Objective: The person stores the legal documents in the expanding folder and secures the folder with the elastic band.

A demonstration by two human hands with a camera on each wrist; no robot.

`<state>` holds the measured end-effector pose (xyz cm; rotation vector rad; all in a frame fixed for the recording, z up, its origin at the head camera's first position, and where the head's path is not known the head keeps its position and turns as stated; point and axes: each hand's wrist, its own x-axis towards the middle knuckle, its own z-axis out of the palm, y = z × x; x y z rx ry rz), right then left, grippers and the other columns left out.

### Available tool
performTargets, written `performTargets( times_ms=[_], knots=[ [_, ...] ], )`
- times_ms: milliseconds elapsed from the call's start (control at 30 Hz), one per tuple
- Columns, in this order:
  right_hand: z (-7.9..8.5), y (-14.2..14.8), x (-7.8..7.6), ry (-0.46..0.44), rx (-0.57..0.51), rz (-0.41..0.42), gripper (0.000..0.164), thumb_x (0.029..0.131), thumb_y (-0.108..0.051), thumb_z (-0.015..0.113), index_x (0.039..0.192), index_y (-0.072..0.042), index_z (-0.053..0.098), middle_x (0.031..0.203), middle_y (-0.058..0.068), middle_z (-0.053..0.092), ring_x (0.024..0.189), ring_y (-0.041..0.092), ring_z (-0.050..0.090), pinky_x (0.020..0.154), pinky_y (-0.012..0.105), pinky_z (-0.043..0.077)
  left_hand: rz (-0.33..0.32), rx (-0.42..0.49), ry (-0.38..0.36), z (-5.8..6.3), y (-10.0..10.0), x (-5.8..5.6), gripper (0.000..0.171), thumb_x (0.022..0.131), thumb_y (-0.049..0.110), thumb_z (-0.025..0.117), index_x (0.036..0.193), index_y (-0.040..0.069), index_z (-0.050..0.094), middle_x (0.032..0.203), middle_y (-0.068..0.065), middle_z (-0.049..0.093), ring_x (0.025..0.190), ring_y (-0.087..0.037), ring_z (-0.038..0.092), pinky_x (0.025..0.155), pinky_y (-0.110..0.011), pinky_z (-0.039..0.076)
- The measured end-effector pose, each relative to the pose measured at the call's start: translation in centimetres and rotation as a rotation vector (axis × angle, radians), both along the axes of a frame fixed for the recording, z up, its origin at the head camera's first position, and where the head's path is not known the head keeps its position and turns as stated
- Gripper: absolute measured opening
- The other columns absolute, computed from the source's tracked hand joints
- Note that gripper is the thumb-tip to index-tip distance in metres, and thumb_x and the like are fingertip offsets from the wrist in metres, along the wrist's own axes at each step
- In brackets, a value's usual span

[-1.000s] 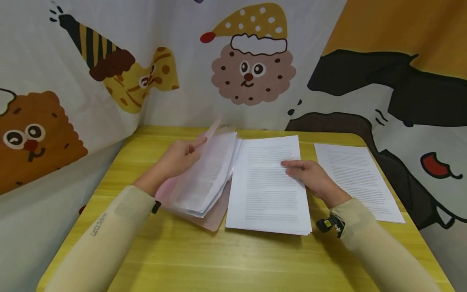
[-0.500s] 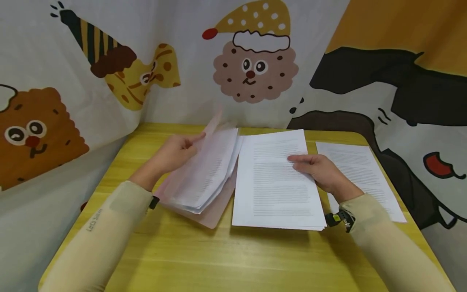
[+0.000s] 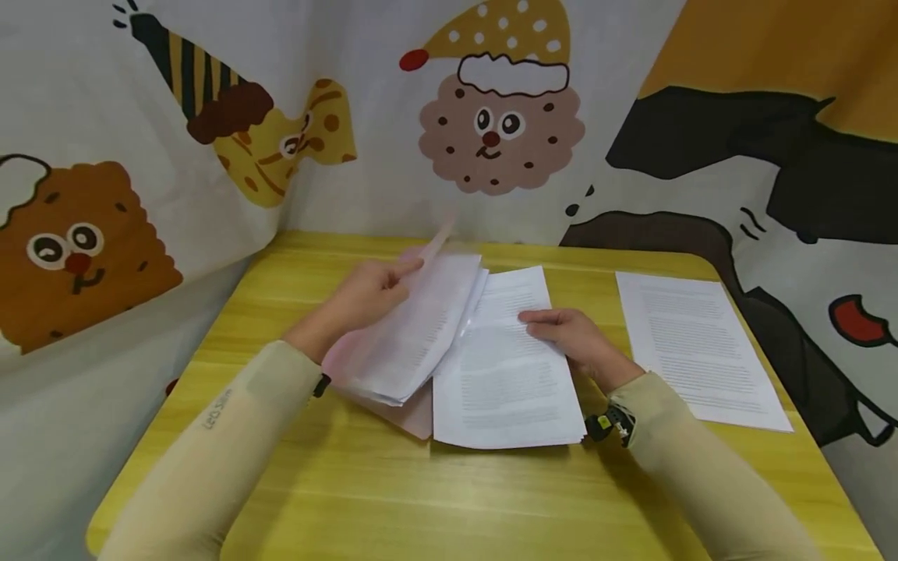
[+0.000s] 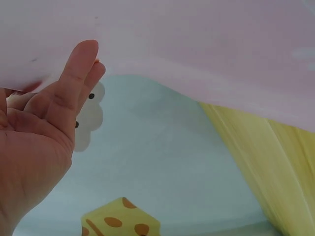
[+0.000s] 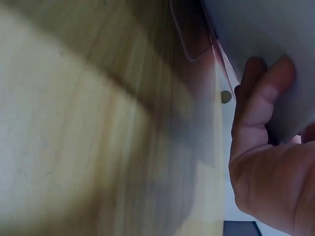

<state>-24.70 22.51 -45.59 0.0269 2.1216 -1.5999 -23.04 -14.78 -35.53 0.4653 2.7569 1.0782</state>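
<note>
My left hand (image 3: 365, 296) pinches the raised pink translucent cover of a folder (image 3: 410, 417) near its upper edge. In the left wrist view, the cover's pink underside (image 4: 206, 44) spans the top, above the hand. White printed pages (image 3: 428, 327) lean to the left inside the folder. To their right, my right hand (image 3: 578, 343) grips a stack of printed sheets (image 3: 505, 389) by the right edge, thumb on top. The right wrist view shows curled fingers (image 5: 261, 103) beneath the stack. Its upper left edge meets the folder's pages; whether it lies inside a sleeve is hard to tell.
A single printed sheet (image 3: 701, 343) lies at the right side of the yellow wooden table (image 3: 421, 506). A cartoon-printed curtain (image 3: 365, 210) hangs along the table's back edge.
The right hand first shifted the stack slightly right, then brought it left against the folder's pages. The left hand keeps the cover raised and appears slightly farther right, as the head view also shifted.
</note>
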Motion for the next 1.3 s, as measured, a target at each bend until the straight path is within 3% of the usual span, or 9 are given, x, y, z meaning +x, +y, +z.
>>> performTargets(
  times_ms=[133, 300, 400, 500, 633, 733, 967, 1300],
  knots=[
    [-0.2, 0.4, -0.4, -0.01, -0.003, 0.0, 0.046, 0.105, -0.022, 0.068, 0.149, -0.007, 0.064, 0.143, 0.018, 0.066, 0.083, 0.015, 0.076, 0.075, 0.032, 0.065, -0.007, -0.013, -0.007, 0.1, 0.2, -0.2, 0.053, 0.105, 0.013, 0.056, 0.158, 0.019, 0.052, 0.072, -0.008, 0.059, 0.051, -0.016, 0.033, 0.051, -0.026, 0.036],
    [0.3, 1.1, -0.6, 0.118, 0.154, 0.062, 0.041, 0.105, -0.024, 0.067, 0.144, -0.011, 0.069, 0.153, 0.016, 0.062, 0.097, 0.013, 0.071, 0.082, 0.025, 0.059, -0.021, 0.012, 0.008, 0.1, -0.3, -0.2, 0.052, 0.104, 0.009, 0.056, 0.156, 0.016, 0.055, 0.08, -0.012, 0.065, 0.05, -0.013, 0.032, 0.049, -0.024, 0.034],
    [0.8, 1.2, -0.5, 0.159, 0.187, 0.1, 0.039, 0.106, -0.024, 0.066, 0.143, -0.013, 0.07, 0.147, 0.018, 0.066, 0.1, 0.017, 0.073, 0.083, 0.027, 0.059, -0.018, 0.019, 0.012, 0.1, -0.4, -0.1, 0.052, 0.104, 0.009, 0.055, 0.156, 0.016, 0.055, 0.08, -0.014, 0.065, 0.05, -0.012, 0.032, 0.049, -0.024, 0.034],
    [0.9, 0.9, -0.4, 0.11, 0.112, 0.111, 0.041, 0.106, -0.022, 0.066, 0.145, -0.01, 0.068, 0.135, 0.018, 0.073, 0.093, 0.021, 0.077, 0.079, 0.033, 0.063, -0.005, 0.017, 0.001, 0.1, -0.3, -0.1, 0.052, 0.104, 0.01, 0.055, 0.156, 0.017, 0.054, 0.09, -0.016, 0.069, 0.051, -0.014, 0.033, 0.05, -0.024, 0.035],
    [0.3, 0.6, -0.1, 0.002, 0.016, 0.091, 0.046, 0.106, -0.019, 0.066, 0.149, -0.006, 0.063, 0.124, 0.012, 0.076, 0.083, 0.019, 0.077, 0.074, 0.035, 0.065, 0.004, 0.009, -0.022, 0.0, -0.2, 0.0, 0.053, 0.105, 0.012, 0.055, 0.157, 0.018, 0.053, 0.079, -0.013, 0.066, 0.052, -0.014, 0.033, 0.05, -0.025, 0.036],
    [-0.5, 0.6, 0.4, -0.021, 0.011, 0.094, 0.047, 0.106, -0.021, 0.066, 0.151, -0.007, 0.061, 0.131, 0.013, 0.073, 0.082, 0.018, 0.075, 0.074, 0.034, 0.064, 0.005, 0.001, -0.027, 0.0, -0.1, 0.0, 0.054, 0.105, 0.013, 0.054, 0.158, 0.019, 0.051, 0.068, -0.009, 0.057, 0.052, -0.015, 0.033, 0.05, -0.025, 0.035],
    [-1.2, 0.8, 1.3, 0.003, 0.038, 0.124, 0.048, 0.104, -0.023, 0.069, 0.149, -0.007, 0.064, 0.154, 0.023, 0.057, 0.08, 0.016, 0.073, 0.073, 0.03, 0.062, -0.006, 0.013, 0.013, -0.1, -0.2, -0.1, 0.053, 0.105, 0.012, 0.054, 0.158, 0.014, 0.051, 0.072, -0.007, 0.057, 0.051, -0.012, 0.03, 0.049, -0.025, 0.033],
    [-1.1, 0.4, 2.4, 0.018, 0.062, -0.049, 0.049, 0.107, -0.026, 0.065, 0.154, -0.012, 0.06, 0.162, 0.017, 0.052, 0.095, 0.012, 0.07, 0.08, 0.027, 0.061, -0.002, 0.016, 0.038, -0.2, 0.0, -0.2, 0.052, 0.104, 0.01, 0.055, 0.157, 0.012, 0.052, 0.059, 0.003, 0.043, 0.051, -0.013, 0.031, 0.049, -0.025, 0.033]
  ],
)
